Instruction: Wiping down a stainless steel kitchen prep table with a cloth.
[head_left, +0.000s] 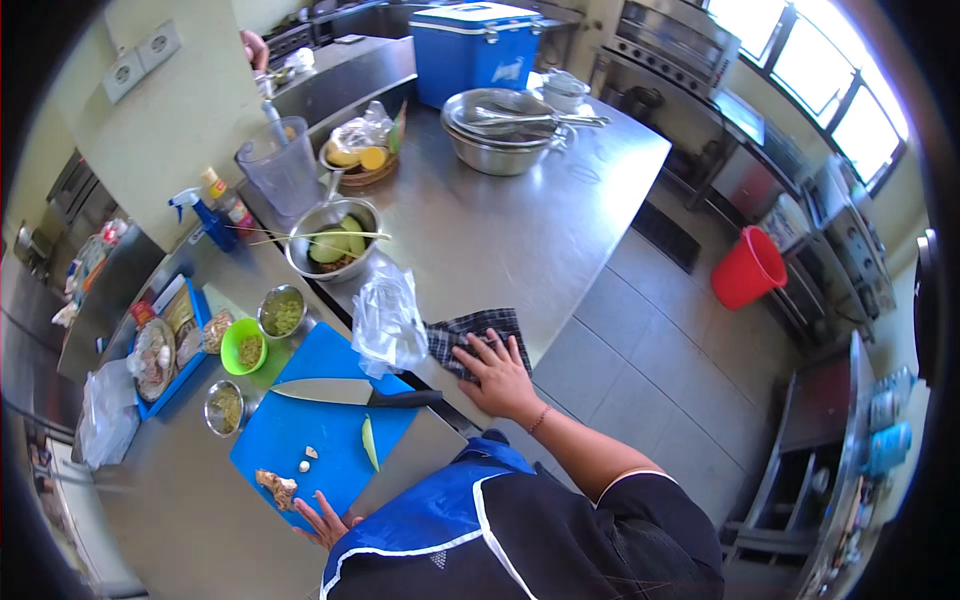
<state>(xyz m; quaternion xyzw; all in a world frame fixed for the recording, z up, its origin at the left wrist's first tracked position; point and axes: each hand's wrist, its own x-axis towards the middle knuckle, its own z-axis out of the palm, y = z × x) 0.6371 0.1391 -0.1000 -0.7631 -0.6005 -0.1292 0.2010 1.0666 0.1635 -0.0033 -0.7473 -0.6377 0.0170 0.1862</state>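
My right hand (501, 381) lies with fingers spread on a dark checked cloth (480, 330) at the steel table's edge. My left hand (328, 523) rests at the near corner of a blue cutting board (322, 427), partly hidden by the apron. Just beyond its fingertips is a piece of ginger root (277, 489). Two small pale pieces, probably garlic (304, 466), sit beside it. A long green vegetable slice (370, 444) is on the board's right side. Across the board lies a chef's knife (330, 390), its black handle pointing right.
Small bowls of chopped food, one a green bowl (244, 346), stand left of the board. Beyond are a plastic bag (388, 315), a steel pan (334, 240) with vegetables, a clear jug (279, 169), stacked steel bowls (499, 142) and a blue cooler (474, 56). A blue tray (174, 384) stands far left.
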